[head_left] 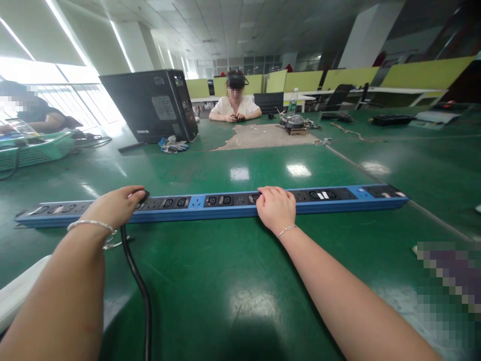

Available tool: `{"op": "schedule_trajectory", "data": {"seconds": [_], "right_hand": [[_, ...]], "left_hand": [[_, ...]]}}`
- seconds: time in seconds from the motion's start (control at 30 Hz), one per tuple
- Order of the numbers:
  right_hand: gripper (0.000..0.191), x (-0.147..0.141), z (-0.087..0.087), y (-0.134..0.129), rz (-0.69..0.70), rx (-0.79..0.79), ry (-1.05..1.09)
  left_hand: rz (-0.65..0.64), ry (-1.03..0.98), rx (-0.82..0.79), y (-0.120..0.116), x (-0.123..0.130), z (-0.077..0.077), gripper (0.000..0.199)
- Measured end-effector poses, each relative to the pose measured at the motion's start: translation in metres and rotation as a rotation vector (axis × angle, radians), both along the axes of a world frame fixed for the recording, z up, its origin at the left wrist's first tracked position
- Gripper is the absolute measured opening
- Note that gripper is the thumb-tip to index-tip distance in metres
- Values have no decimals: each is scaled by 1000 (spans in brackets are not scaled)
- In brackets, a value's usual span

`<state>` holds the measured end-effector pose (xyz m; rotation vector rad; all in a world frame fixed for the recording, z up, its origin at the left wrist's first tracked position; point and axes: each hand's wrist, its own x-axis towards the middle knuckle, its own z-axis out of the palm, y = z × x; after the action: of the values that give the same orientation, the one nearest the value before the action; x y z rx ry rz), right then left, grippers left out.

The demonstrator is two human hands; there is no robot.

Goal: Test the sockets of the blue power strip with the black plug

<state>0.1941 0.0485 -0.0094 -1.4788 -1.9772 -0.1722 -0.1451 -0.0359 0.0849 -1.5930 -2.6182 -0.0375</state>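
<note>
A long blue power strip (196,202) with black socket panels lies across the green table in front of me. My left hand (114,206) is closed around a black plug (143,196) over the strip's left part; whether the plug sits in a socket cannot be seen. From under that hand a thick black cable (138,281) runs down toward me. My right hand (277,206) grips the strip right of its middle, fingers over the far edge and thumb on the near side.
Across the green table (210,301) sits a person (235,103). A black computer case (150,105) and gloves (173,145) stand back left, near a green basket (37,150). Another person (33,108) is at far left. A bottle (293,101) and coiled parts (295,122) lie at the back.
</note>
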Motion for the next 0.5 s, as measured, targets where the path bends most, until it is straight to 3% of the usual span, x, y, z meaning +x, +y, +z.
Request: {"op": "schedule_trajectory", "data": {"seconds": [0.13,0.5], "right_hand": [[33,1,-2,1,4,15,-1],[32,1,-1,1,1,20,-12]], "left_hand": [[74,-101,-85,1,-1,-4,52],[19,-76,-121,6,-6,-8,52]]}}
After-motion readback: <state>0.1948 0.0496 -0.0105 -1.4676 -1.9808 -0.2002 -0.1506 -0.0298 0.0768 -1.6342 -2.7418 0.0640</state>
